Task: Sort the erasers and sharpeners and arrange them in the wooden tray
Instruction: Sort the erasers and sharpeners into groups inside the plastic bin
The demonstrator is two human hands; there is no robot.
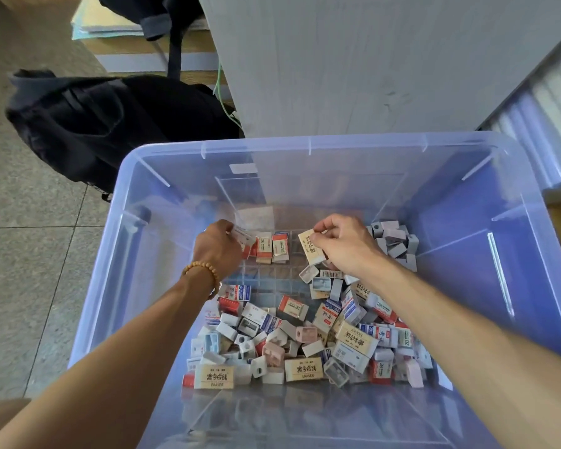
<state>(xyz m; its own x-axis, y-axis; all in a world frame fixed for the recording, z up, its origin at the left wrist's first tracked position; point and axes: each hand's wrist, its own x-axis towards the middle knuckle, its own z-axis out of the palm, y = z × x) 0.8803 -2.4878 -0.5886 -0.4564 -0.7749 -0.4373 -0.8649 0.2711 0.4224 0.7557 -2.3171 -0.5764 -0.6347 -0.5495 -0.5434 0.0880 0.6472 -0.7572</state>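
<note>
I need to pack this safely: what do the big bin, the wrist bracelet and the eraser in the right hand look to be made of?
Big bin: translucent bluish plastic, glossy; the floor shows through its walls.
Bracelet: round tan beads, probably wood, though that is uncertain.
Eraser in the right hand: cream printed sleeve, likely paper; the eraser itself is hidden.

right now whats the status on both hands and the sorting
Left hand pinching a small white-sleeved eraser. Right hand holding a cream eraser. Mixed pile unsorted in blue plastic bin.
</note>
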